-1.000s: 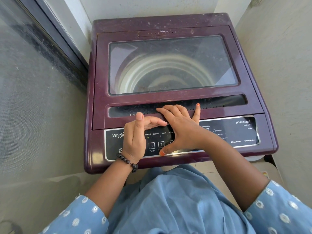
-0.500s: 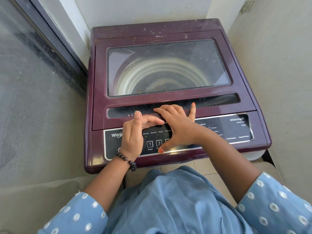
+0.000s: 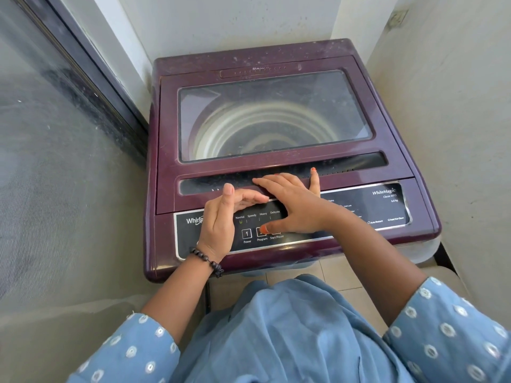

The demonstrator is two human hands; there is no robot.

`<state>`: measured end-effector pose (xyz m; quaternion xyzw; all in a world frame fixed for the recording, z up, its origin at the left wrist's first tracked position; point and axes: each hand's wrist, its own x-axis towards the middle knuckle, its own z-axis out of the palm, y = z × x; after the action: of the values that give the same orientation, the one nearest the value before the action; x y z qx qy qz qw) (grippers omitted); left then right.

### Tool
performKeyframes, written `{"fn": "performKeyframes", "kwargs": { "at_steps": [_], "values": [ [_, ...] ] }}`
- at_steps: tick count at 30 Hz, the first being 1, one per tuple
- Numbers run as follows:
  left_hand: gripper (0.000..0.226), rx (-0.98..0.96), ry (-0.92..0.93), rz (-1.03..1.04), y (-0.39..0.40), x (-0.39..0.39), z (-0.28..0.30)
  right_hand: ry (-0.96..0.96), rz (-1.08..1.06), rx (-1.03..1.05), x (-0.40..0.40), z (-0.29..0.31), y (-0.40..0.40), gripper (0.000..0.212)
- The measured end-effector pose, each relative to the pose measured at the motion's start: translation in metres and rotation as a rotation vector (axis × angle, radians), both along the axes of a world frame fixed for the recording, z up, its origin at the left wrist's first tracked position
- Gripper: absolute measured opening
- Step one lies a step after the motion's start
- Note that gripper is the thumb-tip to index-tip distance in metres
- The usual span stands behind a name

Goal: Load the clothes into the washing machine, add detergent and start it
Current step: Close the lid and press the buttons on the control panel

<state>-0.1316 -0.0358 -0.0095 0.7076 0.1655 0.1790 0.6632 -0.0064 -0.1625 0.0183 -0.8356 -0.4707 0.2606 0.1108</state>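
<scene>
Right hand (image 3: 293, 205) holds nothing: fingers spread flat along the lid handle recess (image 3: 345, 164), thumb down on the control panel (image 3: 387, 205) by the Program key (image 3: 261, 233). Left hand (image 3: 221, 217), just beside it, is loosely curled and empty. The washing machine (image 3: 276, 62) sits under both, lid (image 3: 271, 120) closed, no clothes visible through the glass. My advice: hook fingertips under that recess and lift evenly.
</scene>
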Motion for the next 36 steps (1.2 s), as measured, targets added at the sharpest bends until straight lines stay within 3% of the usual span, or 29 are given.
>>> {"fn": "performKeyframes", "kwargs": {
  "at_steps": [20, 28, 32, 36],
  "values": [
    [0.072, -0.001, 0.001, 0.029, -0.001, 0.001, -0.002, -0.071, -0.030, 0.044, -0.006, -0.009, 0.001, 0.094],
    [0.074, 0.024, -0.004, 0.026, -0.003, 0.000, -0.001, 0.089, 0.023, 0.019, 0.004, -0.001, -0.003, 0.107],
    [0.084, 0.050, -0.011, 0.018, -0.005, 0.001, 0.001, 0.067, 0.058, 0.001, 0.010, 0.002, -0.008, 0.111],
    [0.076, 0.032, 0.015, 0.019, -0.004, 0.002, 0.001, 0.008, 0.047, -0.005, 0.029, 0.005, -0.032, 0.111]
  ]
}}
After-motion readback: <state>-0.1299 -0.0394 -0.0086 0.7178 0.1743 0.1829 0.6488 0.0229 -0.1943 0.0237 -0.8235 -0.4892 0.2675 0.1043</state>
